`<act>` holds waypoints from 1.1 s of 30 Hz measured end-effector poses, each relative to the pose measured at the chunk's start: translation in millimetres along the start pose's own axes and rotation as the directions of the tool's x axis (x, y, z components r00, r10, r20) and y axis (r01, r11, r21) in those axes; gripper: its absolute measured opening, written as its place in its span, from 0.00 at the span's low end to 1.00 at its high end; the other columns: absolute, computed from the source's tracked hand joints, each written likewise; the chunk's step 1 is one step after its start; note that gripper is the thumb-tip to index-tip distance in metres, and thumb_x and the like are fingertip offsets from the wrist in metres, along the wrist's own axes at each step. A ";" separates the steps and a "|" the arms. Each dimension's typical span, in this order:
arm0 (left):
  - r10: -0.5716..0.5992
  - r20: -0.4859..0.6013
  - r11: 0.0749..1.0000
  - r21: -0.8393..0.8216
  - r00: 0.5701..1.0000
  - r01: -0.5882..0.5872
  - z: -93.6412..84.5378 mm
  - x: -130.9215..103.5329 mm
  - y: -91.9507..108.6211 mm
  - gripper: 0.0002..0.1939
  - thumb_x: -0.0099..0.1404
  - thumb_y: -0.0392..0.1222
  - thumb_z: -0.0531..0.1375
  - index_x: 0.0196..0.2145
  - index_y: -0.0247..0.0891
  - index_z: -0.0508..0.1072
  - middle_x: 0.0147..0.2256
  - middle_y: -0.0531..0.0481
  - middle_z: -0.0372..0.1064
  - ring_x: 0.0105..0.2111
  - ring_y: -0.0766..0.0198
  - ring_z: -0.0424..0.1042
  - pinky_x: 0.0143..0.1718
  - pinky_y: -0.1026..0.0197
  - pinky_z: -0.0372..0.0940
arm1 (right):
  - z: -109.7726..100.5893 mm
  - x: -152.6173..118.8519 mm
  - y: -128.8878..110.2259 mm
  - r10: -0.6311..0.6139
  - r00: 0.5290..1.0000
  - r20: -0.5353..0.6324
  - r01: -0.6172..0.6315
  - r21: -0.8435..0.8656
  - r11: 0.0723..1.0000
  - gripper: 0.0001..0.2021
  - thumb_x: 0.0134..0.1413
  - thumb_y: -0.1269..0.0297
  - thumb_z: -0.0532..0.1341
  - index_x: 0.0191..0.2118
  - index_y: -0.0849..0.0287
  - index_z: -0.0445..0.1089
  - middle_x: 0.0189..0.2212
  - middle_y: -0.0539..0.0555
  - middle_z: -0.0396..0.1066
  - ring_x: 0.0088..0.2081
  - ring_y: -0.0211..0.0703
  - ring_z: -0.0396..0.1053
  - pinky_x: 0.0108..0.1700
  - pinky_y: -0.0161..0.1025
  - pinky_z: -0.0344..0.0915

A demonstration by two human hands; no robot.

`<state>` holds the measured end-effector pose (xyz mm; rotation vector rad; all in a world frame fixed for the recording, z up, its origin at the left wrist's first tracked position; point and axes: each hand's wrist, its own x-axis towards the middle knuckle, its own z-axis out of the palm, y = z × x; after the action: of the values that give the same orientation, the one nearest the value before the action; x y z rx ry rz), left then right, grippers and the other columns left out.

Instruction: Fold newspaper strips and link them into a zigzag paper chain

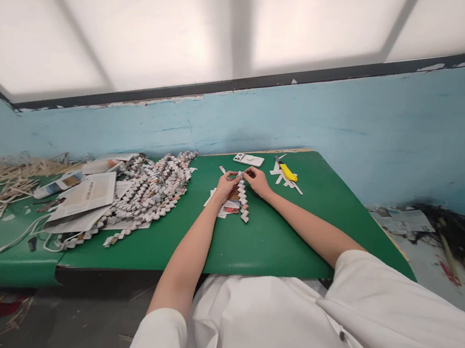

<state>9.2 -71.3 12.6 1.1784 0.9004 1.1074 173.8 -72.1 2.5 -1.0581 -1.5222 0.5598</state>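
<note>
A zigzag chain of folded paper hangs down from between my hands toward the green table. My left hand pinches its upper end from the left. On the other side my right hand has its fingers closed at the same end, touching the top link. A short paper strip sticks up beside my left fingers. Beneath the hands lie printed paper pieces, partly covered by my left hand and the chain.
Many folded-paper chains are heaped on the left, beside flat papers and a white cable. A white phone lies at the back. A yellow-handled utility knife rests on paper scraps to the right. The green table meets a blue wall.
</note>
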 end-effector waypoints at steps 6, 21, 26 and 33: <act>0.125 -0.004 0.971 0.205 0.992 -0.122 -1.5 -0.7 -1.5 0.22 0.54 0.54 0.72 0.40 0.38 0.73 0.24 0.54 0.69 0.21 0.68 0.64 0.24 0.65 0.61 | -1.4 0.8 1.5 0.006 0.999 0.035 -0.002 -0.106 0.994 0.12 0.56 0.54 0.60 0.33 0.58 0.72 0.32 0.55 0.75 0.34 0.47 0.69 0.39 0.42 0.65; 0.316 0.084 0.820 0.477 0.945 -0.316 -13.3 2.8 1.4 0.10 0.58 0.42 0.69 0.38 0.38 0.78 0.24 0.52 0.70 0.26 0.63 0.66 0.31 0.64 0.60 | -0.1 0.6 5.3 -0.051 0.993 0.109 0.074 -0.214 0.974 0.12 0.61 0.55 0.61 0.30 0.57 0.72 0.33 0.57 0.73 0.36 0.48 0.69 0.43 0.44 0.64; 0.260 -0.002 0.920 0.305 0.966 -0.247 -6.6 2.6 3.1 0.12 0.58 0.43 0.70 0.39 0.37 0.78 0.27 0.49 0.73 0.28 0.62 0.69 0.30 0.63 0.61 | 3.0 2.0 5.2 0.042 0.999 0.028 -0.038 -0.125 0.991 0.14 0.58 0.51 0.63 0.38 0.58 0.70 0.36 0.56 0.75 0.35 0.46 0.69 0.41 0.42 0.65; 0.189 -0.086 0.963 0.212 0.978 -0.168 -5.4 1.4 4.6 0.17 0.57 0.44 0.71 0.43 0.37 0.80 0.29 0.49 0.74 0.27 0.64 0.68 0.28 0.64 0.61 | 3.8 0.0 -1.5 0.080 0.985 0.153 -0.053 -0.171 0.984 0.21 0.64 0.47 0.54 0.25 0.56 0.64 0.21 0.49 0.66 0.27 0.42 0.62 0.33 0.39 0.57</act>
<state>3.5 -68.6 16.2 1.4022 1.0229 1.2549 169.7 -72.2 2.8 -1.2206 -1.7021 0.5830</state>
